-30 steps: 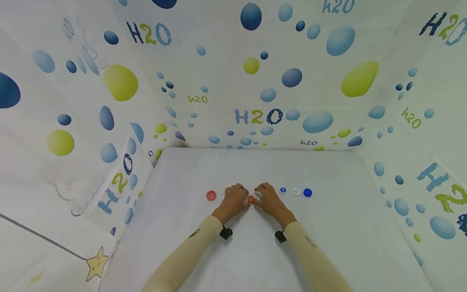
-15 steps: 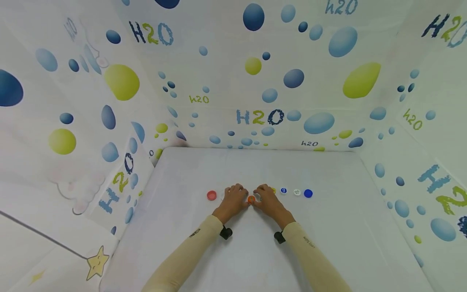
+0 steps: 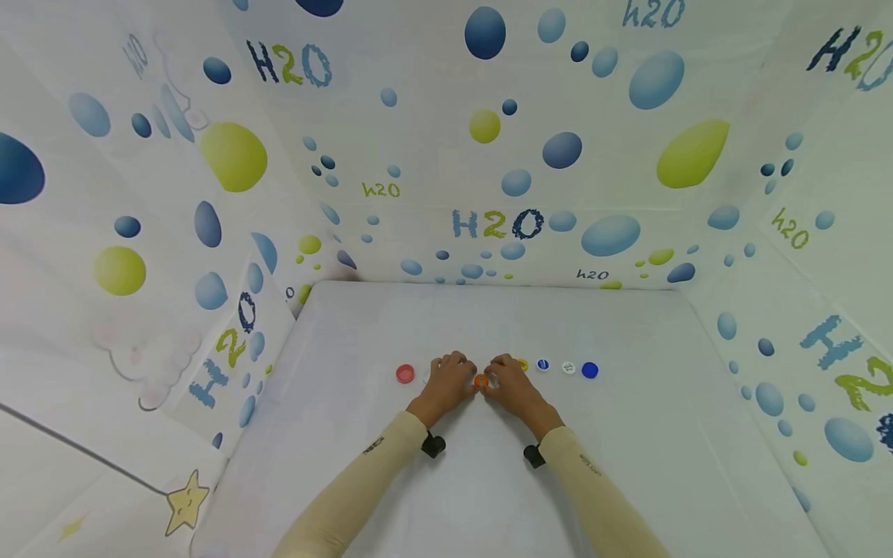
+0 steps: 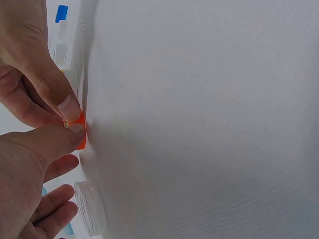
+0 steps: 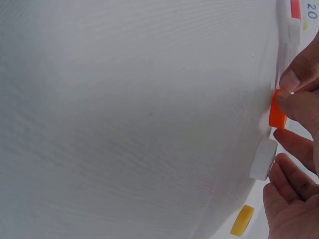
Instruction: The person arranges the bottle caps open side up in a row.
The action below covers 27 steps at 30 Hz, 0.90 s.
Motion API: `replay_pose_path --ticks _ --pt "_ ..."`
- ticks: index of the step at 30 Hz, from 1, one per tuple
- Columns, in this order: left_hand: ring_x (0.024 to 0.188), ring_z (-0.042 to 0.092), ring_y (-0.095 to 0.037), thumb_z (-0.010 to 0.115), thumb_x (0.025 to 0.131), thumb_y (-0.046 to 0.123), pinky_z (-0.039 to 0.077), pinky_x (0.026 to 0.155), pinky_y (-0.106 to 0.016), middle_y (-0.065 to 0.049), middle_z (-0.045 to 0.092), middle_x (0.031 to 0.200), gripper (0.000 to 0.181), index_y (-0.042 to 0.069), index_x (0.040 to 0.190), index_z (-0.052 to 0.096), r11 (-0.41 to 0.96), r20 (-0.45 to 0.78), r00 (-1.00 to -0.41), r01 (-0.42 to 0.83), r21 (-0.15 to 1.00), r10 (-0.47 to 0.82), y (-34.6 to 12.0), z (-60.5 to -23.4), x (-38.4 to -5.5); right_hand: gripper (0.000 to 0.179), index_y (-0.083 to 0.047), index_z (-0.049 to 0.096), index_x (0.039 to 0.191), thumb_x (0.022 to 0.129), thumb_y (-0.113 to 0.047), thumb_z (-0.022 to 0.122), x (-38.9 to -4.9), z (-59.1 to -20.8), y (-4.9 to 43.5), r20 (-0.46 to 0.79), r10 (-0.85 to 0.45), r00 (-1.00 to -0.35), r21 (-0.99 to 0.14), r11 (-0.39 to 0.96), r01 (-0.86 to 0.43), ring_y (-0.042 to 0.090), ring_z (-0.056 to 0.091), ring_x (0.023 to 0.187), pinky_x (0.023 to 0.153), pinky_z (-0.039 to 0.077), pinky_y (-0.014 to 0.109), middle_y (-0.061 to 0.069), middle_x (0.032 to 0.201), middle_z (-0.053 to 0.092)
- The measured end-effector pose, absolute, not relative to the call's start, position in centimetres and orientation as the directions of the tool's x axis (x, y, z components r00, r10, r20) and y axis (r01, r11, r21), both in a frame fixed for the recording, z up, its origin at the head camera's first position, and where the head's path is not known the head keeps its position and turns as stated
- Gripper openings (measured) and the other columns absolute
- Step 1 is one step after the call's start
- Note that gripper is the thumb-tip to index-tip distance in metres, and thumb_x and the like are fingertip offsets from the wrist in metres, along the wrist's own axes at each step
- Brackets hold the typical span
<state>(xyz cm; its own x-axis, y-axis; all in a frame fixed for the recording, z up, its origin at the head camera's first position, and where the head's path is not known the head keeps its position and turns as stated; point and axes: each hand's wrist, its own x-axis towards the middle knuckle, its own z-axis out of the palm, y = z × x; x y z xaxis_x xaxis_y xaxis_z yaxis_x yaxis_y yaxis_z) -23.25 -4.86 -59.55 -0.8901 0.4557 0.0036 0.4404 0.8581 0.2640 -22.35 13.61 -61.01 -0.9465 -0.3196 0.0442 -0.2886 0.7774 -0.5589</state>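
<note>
A small orange bottle cap (image 3: 481, 380) lies on the white table between both hands. My left hand (image 3: 449, 381) pinches it from the left with thumb and fingers. From the other side my right hand (image 3: 515, 387) pinches the same cap, its thumb on the rim in the right wrist view. The two thumbs nearly meet over the orange cap (image 4: 81, 133) in the left wrist view. Below the left fingers there stands a clear ridged cap (image 4: 89, 208). Beside the lower right fingers is a white cap (image 5: 263, 159), largely covered by the hand in the head view.
The caps form a row. A red cap (image 3: 405, 373) lies at its left end. Right of the hands are a yellow cap (image 5: 242, 220), a blue-and-white cap (image 3: 543, 365), a printed white cap (image 3: 568, 368) and a blue cap (image 3: 590, 370). Patterned walls (image 3: 418, 232) surround the table.
The right hand has drawn slightly left, its fingers closer around the orange cap, and the yellow cap now shows behind it. The left hand and orange cap stay nearly in place.
</note>
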Motion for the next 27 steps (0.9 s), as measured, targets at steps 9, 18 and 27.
replay_pose_path --ticks 9,18,27 --pt "0.118 0.059 -0.033 0.077 0.098 0.026 0.041 0.103 -0.055 -0.011 0.061 0.127 0.022 0.016 0.118 0.074 0.835 0.041 -0.881 0.461 0.299 0.472 -4.95 -59.65 -23.19 0.024 -0.003 0.075 0.114 0.094 -0.014 0.081 -22.24 -61.08 13.77 0.04 -0.319 -0.947 -0.573 0.769 -0.283 0.033 0.057 0.129 0.112 0.048 0.046 0.016 0.133 0.059" --pt "0.118 0.06 -0.034 0.076 0.099 0.024 0.042 0.102 -0.055 -0.013 0.062 0.126 0.018 0.016 0.115 0.074 0.825 0.065 -0.876 0.473 0.309 0.477 -4.73 -59.36 -22.99 0.025 -0.004 0.074 0.117 0.094 -0.012 0.081 -22.2 -60.97 13.7 0.018 -0.3 -0.954 -0.579 0.775 -0.254 0.034 0.056 0.131 0.113 0.048 0.046 0.016 0.136 0.058" --pt "0.118 0.06 -0.033 0.077 0.098 0.021 0.042 0.102 -0.055 -0.012 0.062 0.125 0.018 0.015 0.115 0.074 0.829 0.06 -0.878 0.469 0.303 0.475 -4.64 -59.16 -22.88 0.024 -0.004 0.074 0.118 0.096 -0.012 0.079 -22.13 -60.87 13.63 0.002 -0.293 -0.956 -0.589 0.772 -0.238 0.033 0.054 0.133 0.114 0.046 0.046 0.015 0.137 0.058"
